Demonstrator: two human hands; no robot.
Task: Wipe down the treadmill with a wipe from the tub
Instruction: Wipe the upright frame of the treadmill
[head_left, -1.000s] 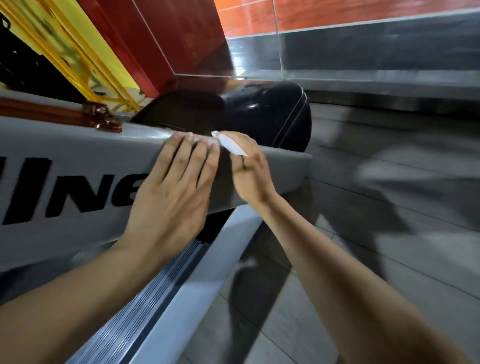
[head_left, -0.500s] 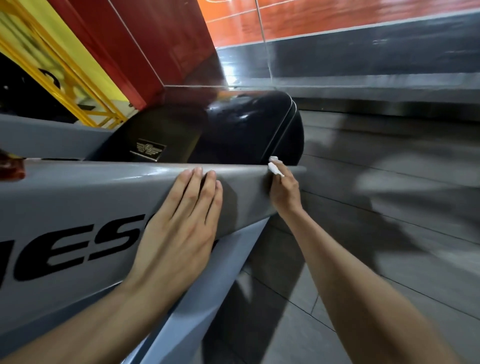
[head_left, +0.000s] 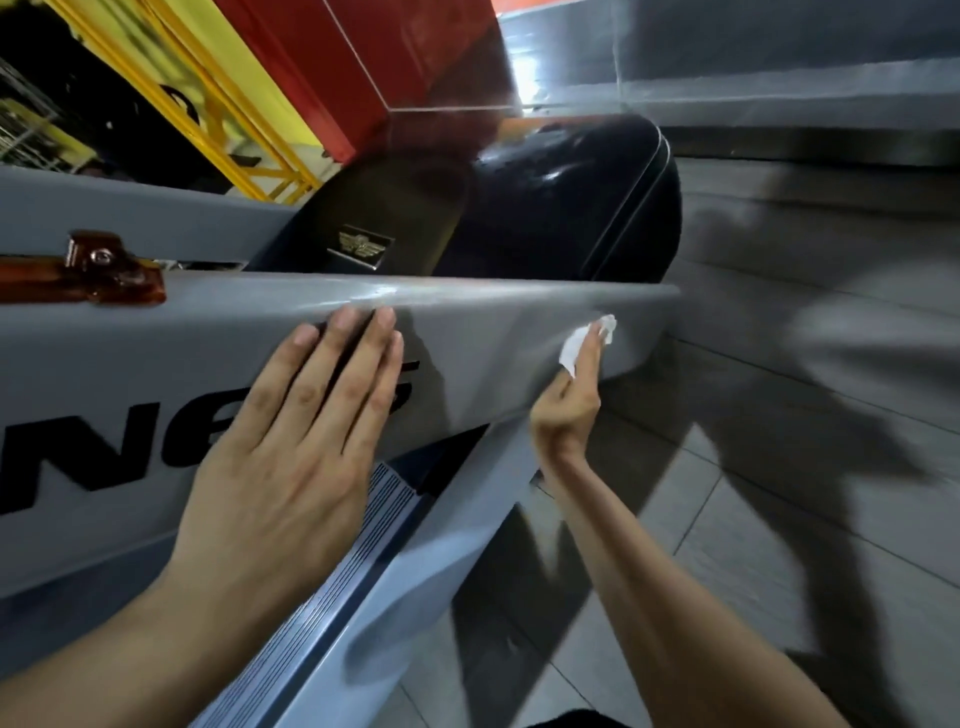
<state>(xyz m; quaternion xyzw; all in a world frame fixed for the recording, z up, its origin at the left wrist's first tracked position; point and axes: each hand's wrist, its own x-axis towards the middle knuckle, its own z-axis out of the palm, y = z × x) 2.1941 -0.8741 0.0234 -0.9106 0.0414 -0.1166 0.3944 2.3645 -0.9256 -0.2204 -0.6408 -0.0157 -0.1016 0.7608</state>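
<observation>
The treadmill's grey side rail (head_left: 493, 322) with black lettering runs across the view from the left. My left hand (head_left: 296, 441) lies flat on its side face, fingers straight, over the letters. Further right, my right hand (head_left: 569, 402) holds a small white wipe (head_left: 584, 340) and presses it against the rail's side near its far end. The black motor cover (head_left: 550, 208) sits behind the rail. The ribbed foot rail (head_left: 332, 587) runs below my left wrist. No wipe tub is in view.
An orange-brown clip (head_left: 111, 270) sits on the rail's top at the left. Grey tiled floor (head_left: 779, 467) spreads to the right, with a shadow across it. A red wall panel (head_left: 374, 62) and a yellow frame (head_left: 218, 104) stand behind the treadmill.
My right hand has slid the wipe down from the rail's top edge onto its side face. My left hand stays flat on the rail. The camera view has shifted.
</observation>
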